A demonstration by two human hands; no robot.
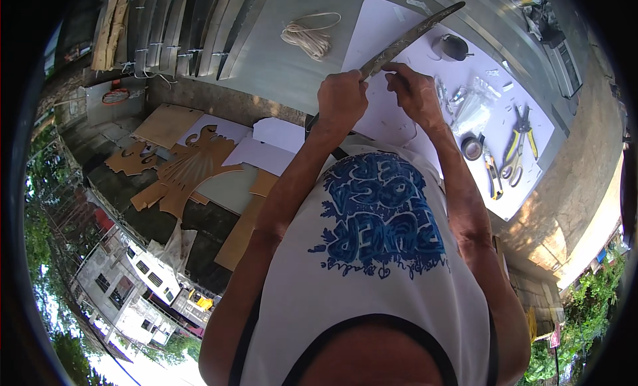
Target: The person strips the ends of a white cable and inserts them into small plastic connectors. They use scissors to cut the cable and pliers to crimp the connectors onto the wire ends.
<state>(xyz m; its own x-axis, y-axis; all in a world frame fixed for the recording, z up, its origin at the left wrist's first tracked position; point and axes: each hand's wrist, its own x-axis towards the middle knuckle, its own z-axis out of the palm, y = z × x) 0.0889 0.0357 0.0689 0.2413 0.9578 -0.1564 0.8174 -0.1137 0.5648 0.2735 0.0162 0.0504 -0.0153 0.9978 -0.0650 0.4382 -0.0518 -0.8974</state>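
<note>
A long, curved, dark mottled blade-like piece (pixel 419 32) slants up and to the right over a white sheet (pixel 375 34). My left hand (pixel 342 100) is closed round its lower end in a fist, which hides that end. Close beside it, my right hand (pixel 415 94) has its fingers bent in a pinch, the index finger at the piece's lower edge. Whatever lies between those fingertips is too small to make out. Right of the piece's middle stands a dark round cup-like container (pixel 454 48).
A bundle of pale cord (pixel 310 39) lies left of the sheet. On the sheet are clear plastic bags (pixel 475 105), a black tape roll (pixel 472 147), a utility knife (pixel 493 175), scissors (pixel 512 168) and yellow-handled pliers (pixel 522 135). Cut brown board pieces (pixel 193 167) lie lower left.
</note>
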